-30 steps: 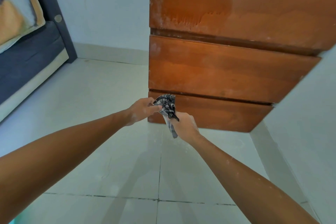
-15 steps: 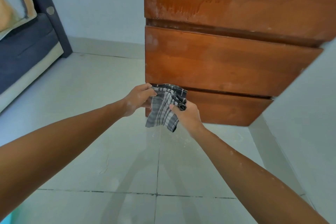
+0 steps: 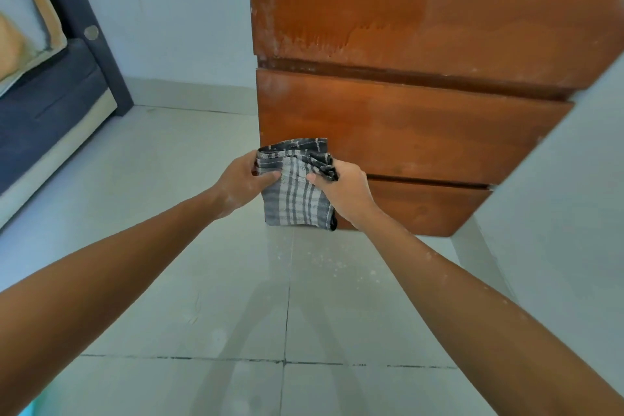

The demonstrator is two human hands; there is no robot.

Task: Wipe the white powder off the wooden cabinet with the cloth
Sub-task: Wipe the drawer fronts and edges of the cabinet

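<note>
Seen from the head camera, two bare forearms reach in from the lower corners of the frame and meet just below centre, where both hands grip a grey-and-white checked cloth [image 3: 293, 194]. The left hand [image 3: 243, 179] pinches the cloth's left edge, thumb pressed across the front of the fabric and fingers curled behind it. The right hand [image 3: 343, 191] is closed on the bunched upper right corner, thumb on the front. The cloth hangs folded between them, its top fold dark and its lower part falling in a flat panel.

The cloth is held in front of the lower left corner of the wooden cabinet [image 3: 422, 125], which fills the upper right of the frame; whether the fabric touches the wood cannot be told. The cabinet's front is split into three panels by dark horizontal gaps. White powder [image 3: 324, 40] hazes the top panel along its left edge and lower band, with a fainter film on the panels below.

Pale specks dot the tiled floor [image 3: 189, 280] just under the cloth, and a few show on the right forearm. A dark blue sofa [image 3: 44, 101] with a light cushion sits at the left edge, and a white wall [image 3: 567, 179] runs along the right.
</note>
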